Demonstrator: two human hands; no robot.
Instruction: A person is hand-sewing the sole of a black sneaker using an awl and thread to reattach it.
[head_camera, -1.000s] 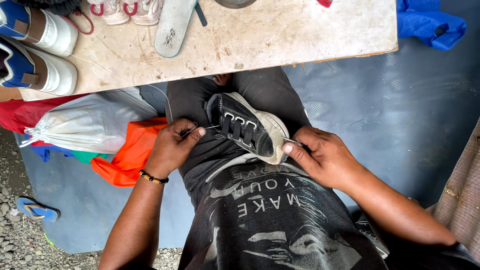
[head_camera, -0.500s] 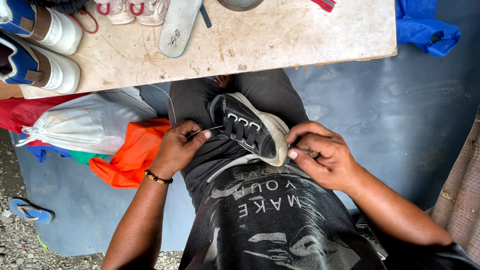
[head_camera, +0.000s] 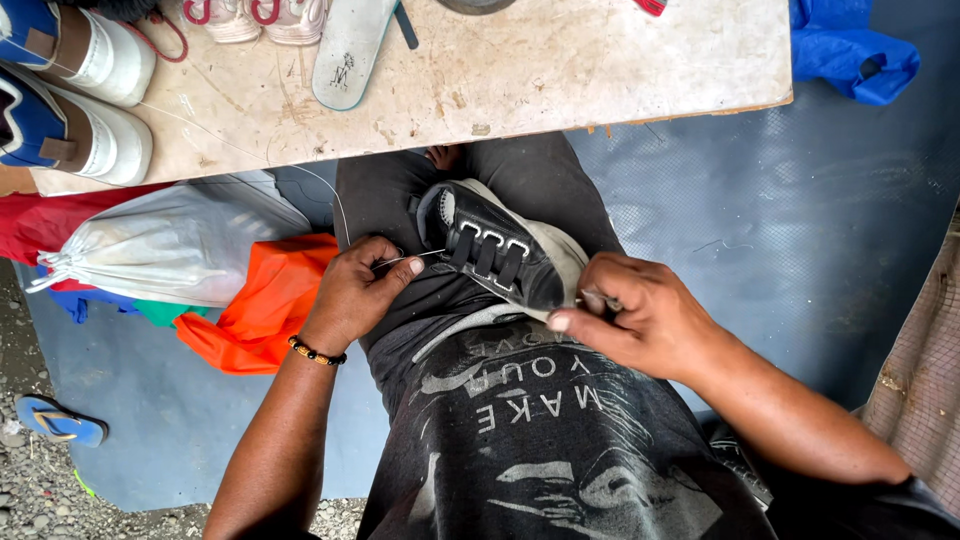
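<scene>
A black strapped shoe (head_camera: 500, 250) with a pale sole lies on my lap, toe toward my body. My left hand (head_camera: 355, 290) pinches a thin needle (head_camera: 410, 258) that points at the shoe's side, with a fine thread (head_camera: 330, 190) running up from it toward the table. My right hand (head_camera: 640, 315) grips the toe end of the shoe at its sole edge, fingers closed around it. A beaded bracelet (head_camera: 315, 352) sits on my left wrist.
A worn pale tabletop (head_camera: 560, 70) lies ahead with blue-and-white sneakers (head_camera: 70, 90), small pink-trimmed shoes (head_camera: 260, 15) and a sandal sole (head_camera: 345, 55). A white bag (head_camera: 170, 245) and orange bag (head_camera: 265, 305) lie left on the blue mat (head_camera: 800, 230). A blue flip-flop (head_camera: 55, 420) lies on gravel.
My left hand has shifted slightly with the needle toward the shoe's side. My right hand slid down along the toe and closed tighter on the sole edge.
</scene>
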